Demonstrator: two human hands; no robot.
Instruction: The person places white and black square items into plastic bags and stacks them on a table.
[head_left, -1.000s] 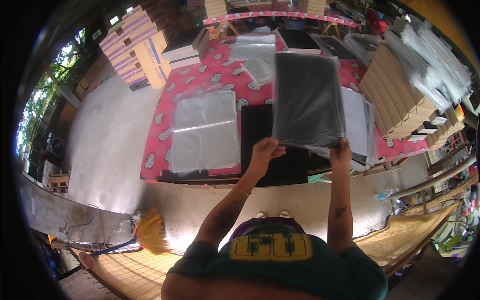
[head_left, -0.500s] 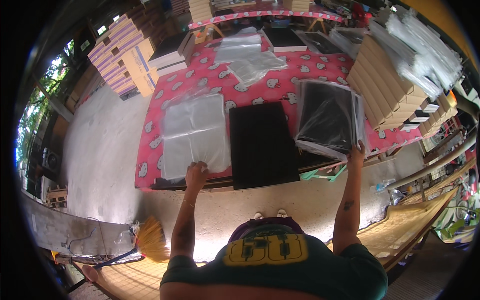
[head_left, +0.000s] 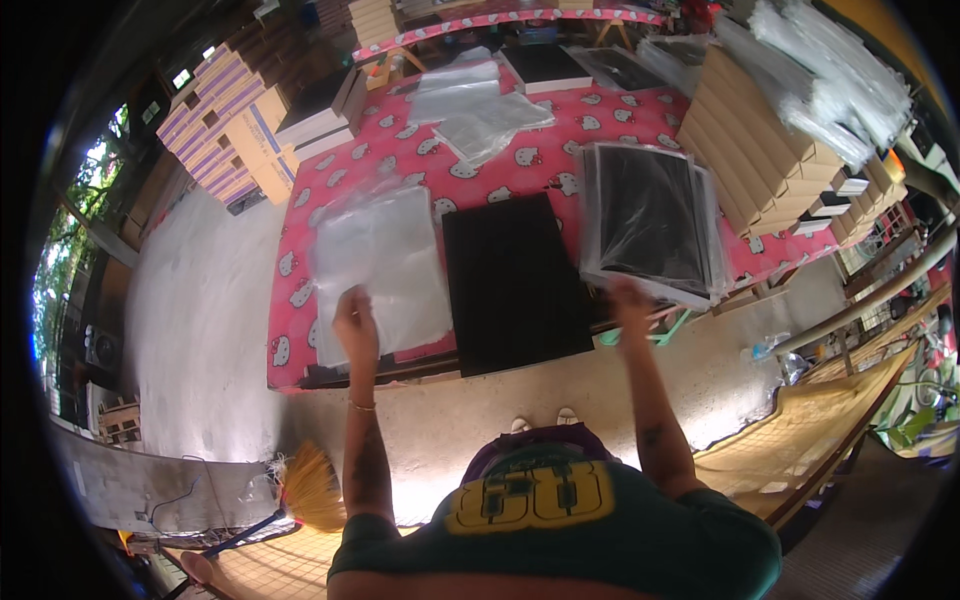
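Over my feed I saw a green shirt (head_left: pixel 560 550) — short sleeves (head_left: pixel 365 538), yellow print (head_left: pixel 530 499) — with purple cloth (head_left: pixel 588 440), pale shoes (head_left: pixel 567 416), a thin bracelet (head_left: pixel 361 407) on the left wrist (head_left: pixel 362 391), and tattooed forearms (head_left: pixel 654 437).

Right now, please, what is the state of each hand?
Left hand: over the clear plastic sleeves, fingers curled; grip cannot be told.
Right hand: blurred; open or closed cannot be told.
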